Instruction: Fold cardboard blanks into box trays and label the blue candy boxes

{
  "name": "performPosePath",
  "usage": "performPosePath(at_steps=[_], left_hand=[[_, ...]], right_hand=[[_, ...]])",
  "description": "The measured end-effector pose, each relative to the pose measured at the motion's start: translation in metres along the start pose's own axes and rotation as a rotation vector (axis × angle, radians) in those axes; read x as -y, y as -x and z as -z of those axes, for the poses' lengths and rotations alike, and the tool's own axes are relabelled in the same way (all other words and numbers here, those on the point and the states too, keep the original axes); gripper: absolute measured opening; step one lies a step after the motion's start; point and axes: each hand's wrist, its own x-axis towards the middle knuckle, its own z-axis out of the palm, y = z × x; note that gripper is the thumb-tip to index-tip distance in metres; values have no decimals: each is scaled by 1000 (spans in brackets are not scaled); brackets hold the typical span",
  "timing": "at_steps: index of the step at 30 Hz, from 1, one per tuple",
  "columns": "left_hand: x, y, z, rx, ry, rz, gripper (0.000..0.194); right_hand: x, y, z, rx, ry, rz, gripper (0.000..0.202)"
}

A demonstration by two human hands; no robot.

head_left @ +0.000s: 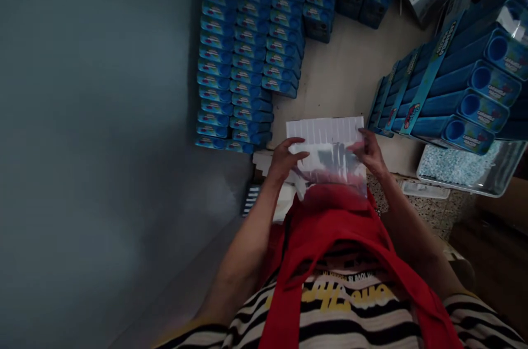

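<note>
A sheet (325,131), white with rows of narrow strips on its far half and clear and glossy on its near half, is held level in front of my red apron (342,197). Its kind is hard to make out. At the left edge, my left hand (284,159) has hold of it, with thumb and forefinger reaching over the surface. My right hand (370,153) pinches the right side, its thumb lying on the clear part. Whatever fingers are under the sheet are hidden.
Rows of blue printed boxes (249,54) fill the left of the table (330,76), against a wall (94,118). Long blue boxes in bands (441,79) are stacked at the right. Beside them, a metal tray (501,186) holds small pale blue pieces (456,167).
</note>
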Motion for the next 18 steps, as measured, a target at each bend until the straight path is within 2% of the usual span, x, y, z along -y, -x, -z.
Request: performPosePath(at_steps=[3, 5, 8, 11, 14, 18], left_hand=[[-9, 1, 8, 17, 22, -12, 61], [-18, 5, 12, 11, 13, -31, 65], [-25, 15, 14, -42, 0, -47, 63], [-24, 21, 13, -143, -96, -97, 47], [-20, 18, 15, -202, -273, -214, 32], [-27, 16, 28, -227, -622, -422, 18]], right_hand=[[5, 4, 8, 46, -87, -84, 63], [9, 6, 12, 86, -148, -152, 64], [13, 7, 14, 21, -238, -173, 67], [14, 6, 13, -34, -282, -188, 69], [17, 7, 8, -58, -155, -202, 67], [28, 8, -4, -170, 222, -48, 31]])
